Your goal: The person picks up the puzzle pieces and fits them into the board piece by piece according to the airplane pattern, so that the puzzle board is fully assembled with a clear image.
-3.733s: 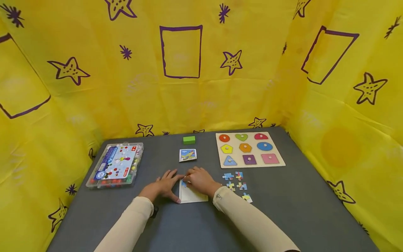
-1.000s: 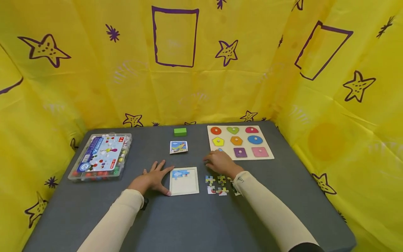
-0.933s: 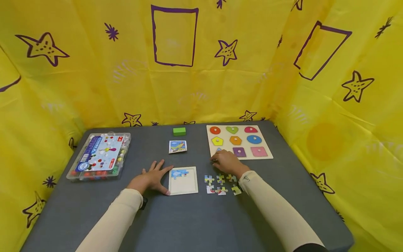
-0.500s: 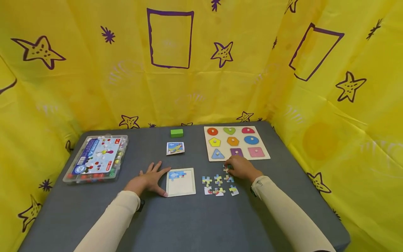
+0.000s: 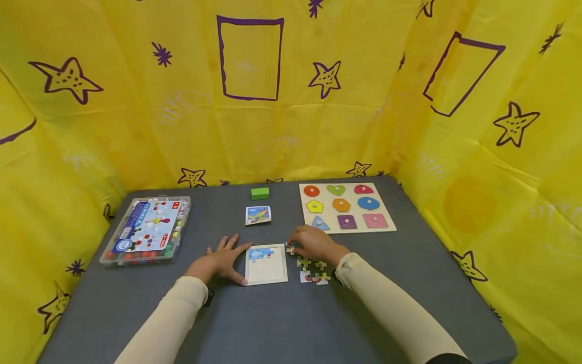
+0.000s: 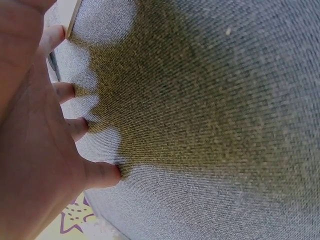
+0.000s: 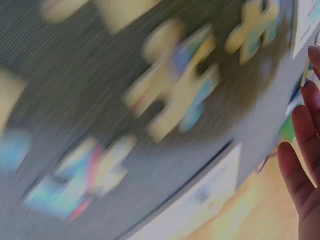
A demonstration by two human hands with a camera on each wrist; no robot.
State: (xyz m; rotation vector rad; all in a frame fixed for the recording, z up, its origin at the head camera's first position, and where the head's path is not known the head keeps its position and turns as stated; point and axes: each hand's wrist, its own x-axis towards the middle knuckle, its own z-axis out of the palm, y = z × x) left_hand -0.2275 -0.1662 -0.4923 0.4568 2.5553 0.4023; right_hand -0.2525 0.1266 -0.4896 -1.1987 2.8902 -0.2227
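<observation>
A square puzzle tray (image 5: 268,273) lies on the grey table, with joined blue sky pieces (image 5: 260,254) in its upper left corner. My left hand (image 5: 220,263) is spread at its left side, thumb and index finger touching the edge; the left wrist view shows the other fingertips on the cloth (image 6: 75,125). My right hand (image 5: 316,245) pinches a small puzzle piece (image 5: 290,248) just off the tray's upper right corner. Loose pieces (image 5: 322,278) lie below that hand, partly hidden by it; the right wrist view shows several, blurred (image 7: 175,80).
Behind the tray lie a picture card with a plane (image 5: 257,215) and a green block (image 5: 260,193). A wooden shape board (image 5: 386,225) lies at the back right. At the left is a clear case of coloured beads (image 5: 150,227). Yellow curtains (image 5: 291,131) stand around the table.
My right hand went over the shape board's lower edge, reached down to the loose pieces, and moved left to the tray with one piece. My left hand has stayed at the tray's left edge.
</observation>
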